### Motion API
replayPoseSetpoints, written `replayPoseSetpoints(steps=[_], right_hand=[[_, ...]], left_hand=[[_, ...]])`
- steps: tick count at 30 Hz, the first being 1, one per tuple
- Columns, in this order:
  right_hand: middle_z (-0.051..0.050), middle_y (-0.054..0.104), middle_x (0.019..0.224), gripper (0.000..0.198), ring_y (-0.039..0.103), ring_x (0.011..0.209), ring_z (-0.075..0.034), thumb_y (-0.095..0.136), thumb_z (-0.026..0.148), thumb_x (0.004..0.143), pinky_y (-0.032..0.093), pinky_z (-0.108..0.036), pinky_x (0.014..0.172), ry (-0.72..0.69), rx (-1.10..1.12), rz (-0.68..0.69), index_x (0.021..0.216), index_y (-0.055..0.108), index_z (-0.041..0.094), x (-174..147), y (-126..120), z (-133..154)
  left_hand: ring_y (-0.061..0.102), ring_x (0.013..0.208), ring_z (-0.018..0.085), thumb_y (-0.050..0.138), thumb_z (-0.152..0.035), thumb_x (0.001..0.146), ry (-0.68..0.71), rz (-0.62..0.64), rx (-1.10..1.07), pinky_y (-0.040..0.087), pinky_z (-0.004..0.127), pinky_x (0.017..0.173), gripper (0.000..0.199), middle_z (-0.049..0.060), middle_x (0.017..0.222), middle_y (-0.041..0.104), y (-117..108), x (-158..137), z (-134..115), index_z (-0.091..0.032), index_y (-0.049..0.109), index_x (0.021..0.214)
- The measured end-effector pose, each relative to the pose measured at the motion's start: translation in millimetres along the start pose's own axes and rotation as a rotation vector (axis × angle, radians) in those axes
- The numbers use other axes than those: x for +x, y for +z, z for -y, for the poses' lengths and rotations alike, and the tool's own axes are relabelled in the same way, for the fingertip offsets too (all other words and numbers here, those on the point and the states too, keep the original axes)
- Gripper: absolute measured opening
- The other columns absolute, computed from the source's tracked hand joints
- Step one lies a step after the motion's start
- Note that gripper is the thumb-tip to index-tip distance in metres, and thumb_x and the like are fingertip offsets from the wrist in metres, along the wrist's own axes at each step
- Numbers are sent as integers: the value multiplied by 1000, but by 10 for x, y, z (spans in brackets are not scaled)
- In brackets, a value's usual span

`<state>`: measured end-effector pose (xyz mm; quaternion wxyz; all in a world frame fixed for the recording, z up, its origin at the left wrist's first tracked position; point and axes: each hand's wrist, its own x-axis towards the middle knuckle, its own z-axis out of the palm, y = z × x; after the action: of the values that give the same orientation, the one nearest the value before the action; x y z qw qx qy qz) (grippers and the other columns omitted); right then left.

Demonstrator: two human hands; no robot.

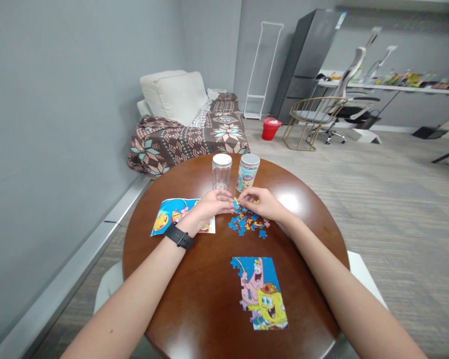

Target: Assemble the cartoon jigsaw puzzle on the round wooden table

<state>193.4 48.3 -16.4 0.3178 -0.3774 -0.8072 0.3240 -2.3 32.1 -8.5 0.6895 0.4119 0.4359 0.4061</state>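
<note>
Over the far side of a heap of loose jigsaw pieces [243,223], my right hand [264,203] has thumb and forefinger pinched on a small blue and yellow puzzle piece [236,202]. My left hand [217,202], with a black watch at the wrist, lies at the heap's left edge with its fingers stretched out, apparently holding nothing. Closer to me is a partly joined puzzle [267,291] with a pink starfish and a yellow sponge character; its left edge is jagged. Partly under my left hand and wrist rests a printed picture sheet [168,214].
Behind my hands stand a clear jar [221,174] with a white lid and a cartoon-printed jar [247,174] with a silver lid. The round brown table [194,299] has a sofa [194,137] beyond it. A red bin [271,129] stands on the floor.
</note>
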Motion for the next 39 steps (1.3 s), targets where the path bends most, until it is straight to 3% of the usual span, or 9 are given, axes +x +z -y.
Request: replayPoseSetpoints(steps=[6, 13, 26, 39], right_hand=[[-3, 68, 78, 8, 62, 69, -14, 60, 22, 79, 50, -27, 68, 45, 39, 5, 83, 63, 16, -8, -14, 17], [-3, 66, 79, 3, 59, 70, -14, 59, 19, 77, 48, -27, 68, -10, -17, -4, 78, 61, 17, -16, -22, 1], [-5, 70, 82, 11, 64, 74, -15, 58, 22, 80, 49, -27, 70, 17, -5, 37, 85, 65, 16, -13, -40, 91], [-4, 70, 77, 13, 63, 69, -14, 63, 27, 80, 49, -25, 64, 51, 0, 10, 86, 66, 16, -3, -20, 64]], left_hand=[[64, 60, 8, 70, 6, 66, -16, -37, 12, 57, 25, 69, 27, -3, 64, 62, 42, -28, -35, -11, 55, 80], [61, 60, 7, 61, 6, 69, -6, -69, 51, 55, 24, 66, 20, -3, 66, 58, 84, -42, -56, -11, 56, 77], [60, 63, 7, 71, -1, 61, 53, 67, 98, 54, 24, 71, 25, -3, 70, 61, -20, 10, 8, -12, 62, 81], [61, 59, 6, 63, 9, 60, 6, 1, 107, 50, 20, 66, 25, -4, 64, 62, 48, -25, -42, -11, 60, 74]])
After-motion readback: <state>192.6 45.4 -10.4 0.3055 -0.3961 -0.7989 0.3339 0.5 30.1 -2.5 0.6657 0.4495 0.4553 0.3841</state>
